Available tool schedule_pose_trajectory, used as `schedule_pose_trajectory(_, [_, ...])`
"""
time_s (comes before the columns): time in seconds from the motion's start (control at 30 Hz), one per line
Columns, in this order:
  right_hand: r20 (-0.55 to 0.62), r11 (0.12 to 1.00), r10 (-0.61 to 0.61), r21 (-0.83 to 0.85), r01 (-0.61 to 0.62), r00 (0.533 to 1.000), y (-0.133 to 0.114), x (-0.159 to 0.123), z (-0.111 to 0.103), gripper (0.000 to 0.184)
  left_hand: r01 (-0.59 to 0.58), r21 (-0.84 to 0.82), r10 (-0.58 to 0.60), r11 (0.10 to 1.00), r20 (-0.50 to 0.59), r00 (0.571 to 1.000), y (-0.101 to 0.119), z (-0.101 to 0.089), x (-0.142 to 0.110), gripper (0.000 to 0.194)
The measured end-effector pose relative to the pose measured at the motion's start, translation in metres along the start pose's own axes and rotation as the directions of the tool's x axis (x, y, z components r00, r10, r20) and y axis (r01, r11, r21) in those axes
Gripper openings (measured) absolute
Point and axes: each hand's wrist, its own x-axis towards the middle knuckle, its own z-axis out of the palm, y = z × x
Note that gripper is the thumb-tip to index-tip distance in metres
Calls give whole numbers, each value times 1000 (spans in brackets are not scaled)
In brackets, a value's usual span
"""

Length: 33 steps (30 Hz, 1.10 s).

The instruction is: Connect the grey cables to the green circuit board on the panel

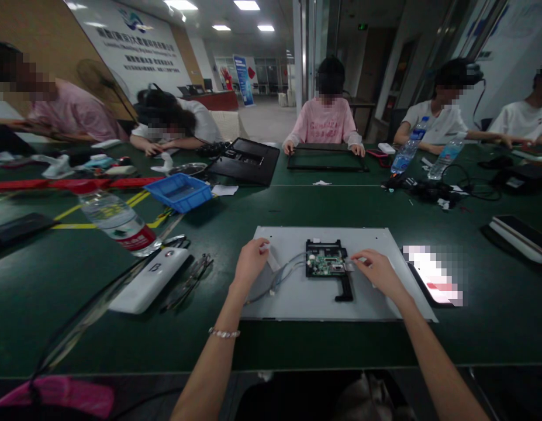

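A white flat panel (288,304) lies in front of me, bearing a green circuit board (327,263) in a black plastic frame (346,289). Grey cables (292,261) run from the board's left side toward the panel's left edge. My left hand (252,260) is over the panel's left part, fingers curled and pinched at a pale strip (273,258) that hangs beside the cables. At the board's right edge, my right hand (376,270) has thumb and forefinger pinched by a small pale, shiny piece (350,265); whether it is held is too small to tell.
A lit phone (432,278) lies right of the panel. To the left are glasses (189,283), a white power bank (150,280), a water bottle (117,222) and a blue tray (180,193). Across the table, a person (325,120) holds a black frame (327,168).
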Motion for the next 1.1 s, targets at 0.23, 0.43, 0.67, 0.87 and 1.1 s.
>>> schedule_pose_trajectory(0.23, [-85, 1000, -13, -1, 13, 996, -3, 0, -4, 21, 20, -192, -52, 981, -160, 986, 10, -33, -2, 21])
schedule_pose_trajectory(0.43, [-183, 993, -117, 4, 120, 976, -44, -1, -8, 25, 14, -257, -45, 966, -115, 992, 40, -53, -20, 23])
schedule_pose_trajectory(0.67, [60, 950, -312, -7, 313, 948, -99, -16, 28, 36, -104, -106, 108, 989, 33, 994, 51, -20, -34, 20])
schedule_pose_trajectory(0.87, [278, 874, -446, -70, 481, 851, -123, -26, 59, 43, -136, 45, 137, 990, -21, 990, 57, -13, -42, 32])
schedule_pose_trajectory(1.1, [316, 847, -464, -115, 519, 827, -124, -30, 75, 41, -178, 244, 172, 953, 45, 984, 82, -11, -81, 20])
